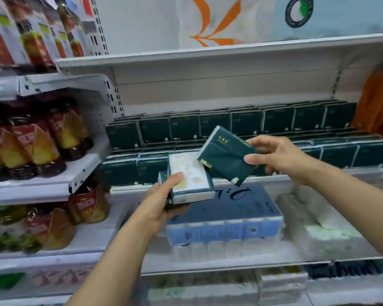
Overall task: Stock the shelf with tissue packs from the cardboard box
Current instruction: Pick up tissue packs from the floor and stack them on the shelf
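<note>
My left hand [161,200] grips a small stack of tissue packs [191,176] whose pale printed back faces up, held just in front of the middle shelf's edge [274,176]. My right hand [272,154] pinches one dark green tissue pack [224,154] by its right end, tilted, right beside the stack. Behind both hands, rows of dark green tissue packs [248,122] fill the back of the middle shelf, with a lower front row [341,152] at the right. The cardboard box is out of view.
A big blue pack of tissue [226,208] and white packs [318,226] lie on the shelf below. Bottles with red and yellow labels [35,140] fill the left shelves. An orange item [378,104] sits at the right end. A white shelf board [208,51] runs overhead.
</note>
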A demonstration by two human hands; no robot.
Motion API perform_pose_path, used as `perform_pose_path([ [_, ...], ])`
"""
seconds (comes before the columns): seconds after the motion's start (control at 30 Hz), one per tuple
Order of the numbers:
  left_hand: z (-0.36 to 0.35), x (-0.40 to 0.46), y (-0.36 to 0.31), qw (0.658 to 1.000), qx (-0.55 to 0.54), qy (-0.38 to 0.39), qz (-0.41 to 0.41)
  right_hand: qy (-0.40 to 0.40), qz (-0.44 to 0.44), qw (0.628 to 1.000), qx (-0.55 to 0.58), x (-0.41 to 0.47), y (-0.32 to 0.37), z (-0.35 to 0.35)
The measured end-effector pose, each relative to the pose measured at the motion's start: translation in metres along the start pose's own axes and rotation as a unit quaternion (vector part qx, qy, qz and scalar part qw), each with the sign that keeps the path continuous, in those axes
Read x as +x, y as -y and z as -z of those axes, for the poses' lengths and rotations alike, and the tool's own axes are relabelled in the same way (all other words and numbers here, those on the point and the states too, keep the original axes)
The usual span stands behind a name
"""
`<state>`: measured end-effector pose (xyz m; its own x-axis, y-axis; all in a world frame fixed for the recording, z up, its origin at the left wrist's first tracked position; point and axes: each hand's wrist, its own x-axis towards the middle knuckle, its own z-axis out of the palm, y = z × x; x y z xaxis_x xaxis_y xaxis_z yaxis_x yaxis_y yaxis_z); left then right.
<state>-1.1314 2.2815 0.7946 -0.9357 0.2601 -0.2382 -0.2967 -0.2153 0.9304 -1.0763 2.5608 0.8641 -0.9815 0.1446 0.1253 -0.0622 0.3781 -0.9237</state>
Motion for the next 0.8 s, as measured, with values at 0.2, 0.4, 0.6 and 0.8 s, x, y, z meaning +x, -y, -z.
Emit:
perform_pose_path([
  [0.2, 0.067, 0.023, -0.045, 0.998, -0.003, -0.059, -0.021, 0.0, 0.037, 0.999, 0.007, 0.065, 0.034, -0.067],
  [0.4, 0.118, 0.04, -0.073, 0.996, -0.002, -0.082, -0.029, -0.05, 0.064, 0.996, -0.026, 0.13, 0.05, -0.111],
  [0.6, 0.144, 0.061, -0.09, 0.995, -0.027, -0.084, -0.049, -0.06, 0.086, 0.986, -0.127, 0.19, 0.055, -0.136],
  [0.8, 0.147, 0.079, -0.104, 0.993, -0.041, -0.098, -0.058, -0.034, 0.086, 0.983, -0.157, 0.246, 0.049, -0.159],
])
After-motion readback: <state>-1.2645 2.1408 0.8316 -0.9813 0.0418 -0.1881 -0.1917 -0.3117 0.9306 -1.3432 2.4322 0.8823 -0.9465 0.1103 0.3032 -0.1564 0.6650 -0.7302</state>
